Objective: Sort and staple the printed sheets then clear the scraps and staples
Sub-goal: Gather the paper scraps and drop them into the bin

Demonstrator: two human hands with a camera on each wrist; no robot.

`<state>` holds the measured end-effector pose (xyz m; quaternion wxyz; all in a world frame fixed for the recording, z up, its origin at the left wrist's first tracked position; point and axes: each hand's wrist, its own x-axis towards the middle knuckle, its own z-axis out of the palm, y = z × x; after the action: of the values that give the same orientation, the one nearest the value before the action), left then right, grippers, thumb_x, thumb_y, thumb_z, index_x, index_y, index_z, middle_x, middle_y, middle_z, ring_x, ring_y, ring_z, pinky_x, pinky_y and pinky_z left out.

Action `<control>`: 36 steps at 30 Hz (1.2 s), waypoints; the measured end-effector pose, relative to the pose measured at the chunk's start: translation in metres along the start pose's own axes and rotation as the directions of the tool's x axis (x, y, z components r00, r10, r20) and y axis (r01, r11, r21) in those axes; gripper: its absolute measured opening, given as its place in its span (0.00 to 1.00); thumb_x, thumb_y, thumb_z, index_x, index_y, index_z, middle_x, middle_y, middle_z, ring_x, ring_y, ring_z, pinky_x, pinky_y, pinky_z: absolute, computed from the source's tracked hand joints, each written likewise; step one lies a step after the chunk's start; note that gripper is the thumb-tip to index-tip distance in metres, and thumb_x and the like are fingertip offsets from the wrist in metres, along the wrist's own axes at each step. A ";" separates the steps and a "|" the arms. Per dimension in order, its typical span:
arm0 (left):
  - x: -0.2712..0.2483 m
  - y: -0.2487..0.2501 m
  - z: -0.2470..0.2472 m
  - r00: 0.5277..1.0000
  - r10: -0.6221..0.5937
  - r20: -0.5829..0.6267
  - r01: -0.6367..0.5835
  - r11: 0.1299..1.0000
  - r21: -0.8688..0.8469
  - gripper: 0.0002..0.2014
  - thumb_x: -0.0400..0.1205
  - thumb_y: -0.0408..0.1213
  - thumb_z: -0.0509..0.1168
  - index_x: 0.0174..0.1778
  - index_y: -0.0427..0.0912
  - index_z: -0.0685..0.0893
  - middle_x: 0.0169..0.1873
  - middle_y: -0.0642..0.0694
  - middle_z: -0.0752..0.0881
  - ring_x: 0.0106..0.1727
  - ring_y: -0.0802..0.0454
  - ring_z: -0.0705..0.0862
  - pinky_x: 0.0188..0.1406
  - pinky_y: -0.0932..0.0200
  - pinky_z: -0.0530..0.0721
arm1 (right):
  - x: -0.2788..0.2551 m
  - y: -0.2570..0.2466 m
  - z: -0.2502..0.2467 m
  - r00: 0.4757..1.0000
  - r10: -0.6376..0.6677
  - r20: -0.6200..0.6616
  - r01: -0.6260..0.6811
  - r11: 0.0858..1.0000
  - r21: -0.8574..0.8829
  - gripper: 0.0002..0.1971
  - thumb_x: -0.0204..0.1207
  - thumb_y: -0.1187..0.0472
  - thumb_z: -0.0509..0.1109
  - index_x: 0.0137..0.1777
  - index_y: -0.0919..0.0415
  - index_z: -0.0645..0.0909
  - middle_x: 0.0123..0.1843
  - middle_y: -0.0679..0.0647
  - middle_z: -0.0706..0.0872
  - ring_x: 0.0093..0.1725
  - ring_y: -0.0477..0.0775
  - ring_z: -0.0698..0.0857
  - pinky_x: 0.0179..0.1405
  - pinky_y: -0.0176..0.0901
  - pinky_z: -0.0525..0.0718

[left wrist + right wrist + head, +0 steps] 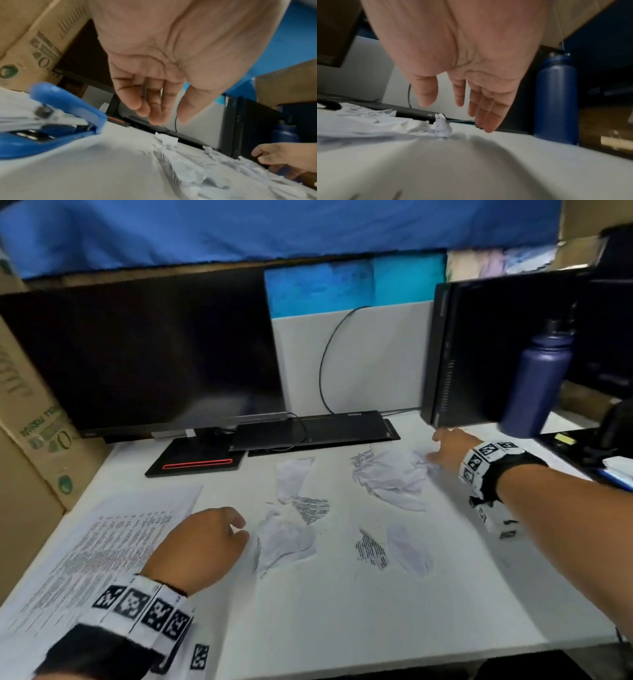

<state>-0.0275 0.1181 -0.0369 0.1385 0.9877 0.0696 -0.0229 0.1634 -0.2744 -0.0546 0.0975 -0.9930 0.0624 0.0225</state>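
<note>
A stack of printed sheets (113, 542) lies at the left of the white table (342, 611). A blue stapler (65, 102) rests by the stack's edge in the left wrist view; the head view hides it. My left hand (239, 529) hovers over the stack's right edge with relaxed fingers (142, 108), beside a crumpled scrap (287, 539). Torn printed scraps (371, 549) and a loose staple (270, 503) lie mid-table. My right hand (436, 445) reaches far right with straight fingers (488, 121), at the edge of a crumpled pile (390, 477) and near a small scrap (441, 128).
A dark monitor (144, 354) and a flat black device (315, 429) stand at the back. A black computer tower (479, 354) and a blue bottle (537, 378) stand close to my right hand. A cardboard box (30, 422) borders the table on the left.
</note>
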 end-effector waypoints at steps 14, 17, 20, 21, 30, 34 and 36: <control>0.049 0.036 0.044 0.979 -0.095 0.179 0.092 0.995 0.025 0.30 0.80 0.35 0.68 0.76 0.43 0.62 0.48 0.50 0.83 0.46 0.52 0.84 0.39 0.61 0.83 | 0.036 -0.024 0.021 0.988 -0.043 0.152 0.086 0.953 -0.291 0.21 0.74 0.49 0.73 0.61 0.62 0.83 0.57 0.56 0.88 0.55 0.58 0.87 0.45 0.41 0.81; 0.046 0.035 0.046 0.982 -0.057 0.179 0.060 0.998 -0.014 0.13 0.80 0.36 0.67 0.60 0.43 0.78 0.45 0.51 0.83 0.44 0.54 0.83 0.35 0.62 0.82 | 0.037 -0.022 0.015 0.988 -0.070 0.141 0.107 0.956 -0.271 0.10 0.74 0.54 0.72 0.46 0.61 0.80 0.46 0.53 0.86 0.46 0.57 0.85 0.35 0.38 0.78; 0.046 0.035 0.027 0.986 0.007 0.164 0.018 0.989 -0.150 0.06 0.80 0.39 0.70 0.40 0.41 0.84 0.36 0.46 0.87 0.33 0.54 0.83 0.28 0.64 0.77 | 0.037 -0.018 0.000 0.990 -0.063 0.129 0.064 0.998 -0.006 0.14 0.81 0.54 0.68 0.54 0.67 0.78 0.50 0.56 0.89 0.48 0.60 0.88 0.42 0.46 0.84; 0.050 0.033 0.019 0.987 0.015 0.161 0.027 0.967 -0.255 0.07 0.80 0.39 0.71 0.40 0.39 0.87 0.37 0.43 0.90 0.33 0.53 0.84 0.32 0.62 0.80 | 0.039 -0.017 -0.005 0.989 -0.059 0.135 0.038 0.988 0.152 0.14 0.83 0.55 0.67 0.56 0.67 0.77 0.48 0.59 0.89 0.44 0.59 0.88 0.41 0.49 0.85; 0.155 0.034 -0.024 0.956 -0.193 0.219 0.289 0.735 -0.613 0.11 0.80 0.38 0.76 0.56 0.38 0.88 0.45 0.40 0.92 0.44 0.44 0.91 0.49 0.52 0.90 | 0.027 -0.062 -0.026 0.960 -0.163 0.229 0.100 0.959 0.264 0.16 0.86 0.60 0.56 0.34 0.57 0.65 0.38 0.57 0.73 0.34 0.54 0.70 0.29 0.39 0.65; 0.183 0.053 -0.005 0.944 -0.189 0.269 0.299 0.836 -0.460 0.14 0.78 0.39 0.77 0.55 0.37 0.88 0.43 0.40 0.91 0.42 0.43 0.90 0.51 0.51 0.90 | 0.025 -0.082 -0.009 0.926 -0.264 0.268 0.305 0.945 -0.122 0.17 0.90 0.62 0.50 0.57 0.68 0.80 0.60 0.64 0.82 0.59 0.61 0.82 0.58 0.43 0.75; 0.188 0.065 0.002 0.954 -0.169 0.249 0.238 0.929 -0.282 0.18 0.77 0.43 0.78 0.58 0.38 0.88 0.50 0.40 0.92 0.51 0.41 0.91 0.58 0.46 0.90 | 0.028 -0.089 0.005 0.891 -0.243 0.384 0.381 0.861 -0.338 0.13 0.84 0.62 0.61 0.56 0.69 0.84 0.59 0.63 0.87 0.60 0.63 0.85 0.58 0.45 0.83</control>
<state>0.1680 0.0799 -0.0333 0.2950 0.9324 0.1590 -0.1354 0.2028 -0.1902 -0.0442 -0.0985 -0.9701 -0.1245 0.1836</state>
